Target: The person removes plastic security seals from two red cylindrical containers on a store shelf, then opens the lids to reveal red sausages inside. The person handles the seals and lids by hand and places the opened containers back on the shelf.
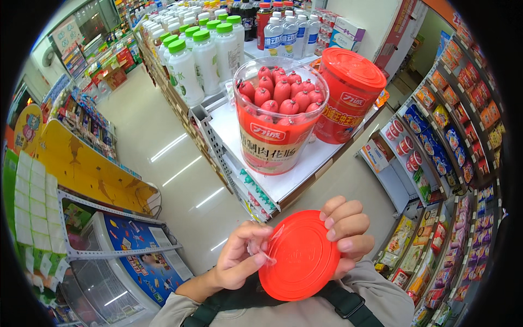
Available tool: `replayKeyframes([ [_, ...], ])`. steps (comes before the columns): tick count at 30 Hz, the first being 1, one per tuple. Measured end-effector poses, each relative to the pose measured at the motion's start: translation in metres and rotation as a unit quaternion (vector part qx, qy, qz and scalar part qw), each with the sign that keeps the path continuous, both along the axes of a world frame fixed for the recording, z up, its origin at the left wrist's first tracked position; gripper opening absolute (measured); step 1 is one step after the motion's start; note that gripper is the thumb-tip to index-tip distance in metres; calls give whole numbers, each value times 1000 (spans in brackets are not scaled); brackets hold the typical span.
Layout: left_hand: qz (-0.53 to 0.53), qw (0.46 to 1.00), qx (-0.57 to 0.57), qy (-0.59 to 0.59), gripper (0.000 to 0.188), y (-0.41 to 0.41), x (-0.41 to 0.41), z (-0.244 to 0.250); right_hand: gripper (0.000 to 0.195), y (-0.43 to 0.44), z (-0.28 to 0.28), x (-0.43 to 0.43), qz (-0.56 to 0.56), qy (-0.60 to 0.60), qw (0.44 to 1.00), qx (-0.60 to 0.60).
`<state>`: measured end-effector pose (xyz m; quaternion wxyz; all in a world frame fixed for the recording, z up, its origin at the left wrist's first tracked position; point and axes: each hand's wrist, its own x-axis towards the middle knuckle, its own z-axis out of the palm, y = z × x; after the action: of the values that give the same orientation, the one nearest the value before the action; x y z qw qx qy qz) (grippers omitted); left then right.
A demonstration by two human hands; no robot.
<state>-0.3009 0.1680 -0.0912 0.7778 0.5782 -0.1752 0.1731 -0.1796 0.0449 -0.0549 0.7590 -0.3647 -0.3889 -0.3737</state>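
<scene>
My right hand (347, 237) grips the rim of a round red plastic lid (302, 261), held in front of my chest with its flat face up. At the lid's other side, my left hand (245, 253) pinches a crumpled strip of clear plastic film (265, 249). Beyond my hands, a clear plastic tub (282, 131) stands uncovered on the white shelf top, full of red-wrapped sausages (282, 92). A second tub (347, 98), with its red lid on, stands right behind it to the right.
White bottles with green caps (200, 57) and clear drink bottles (286, 34) crowd the same display shelf (282, 194). Snack shelves (429, 245) line the right side. A chest freezer (135, 261) stands at the lower left, beside packs of tissue (36, 204). Tiled floor (143, 118) shows between.
</scene>
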Motion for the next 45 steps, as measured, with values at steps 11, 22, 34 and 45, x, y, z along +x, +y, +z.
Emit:
replayKeyframes([
  [11, 78, 997, -4, 5, 22, 0, 38, 9, 39, -86, -7, 42, 129, -12, 981, -143],
  [22, 351, 789, 488, -124, 36, -79, 215, 51, 37, -166, 11, 88, 36, 71, 997, -8],
  [34, 381, 603, 699, -50, 15, -80, 223, 36, 24, -270, -2, 144, 38, 57, 998, -15],
  [45, 408, 565, 705, 133, 15, -92, 233, 32, 21, -281, -13, 185, -109, 186, 975, 57],
])
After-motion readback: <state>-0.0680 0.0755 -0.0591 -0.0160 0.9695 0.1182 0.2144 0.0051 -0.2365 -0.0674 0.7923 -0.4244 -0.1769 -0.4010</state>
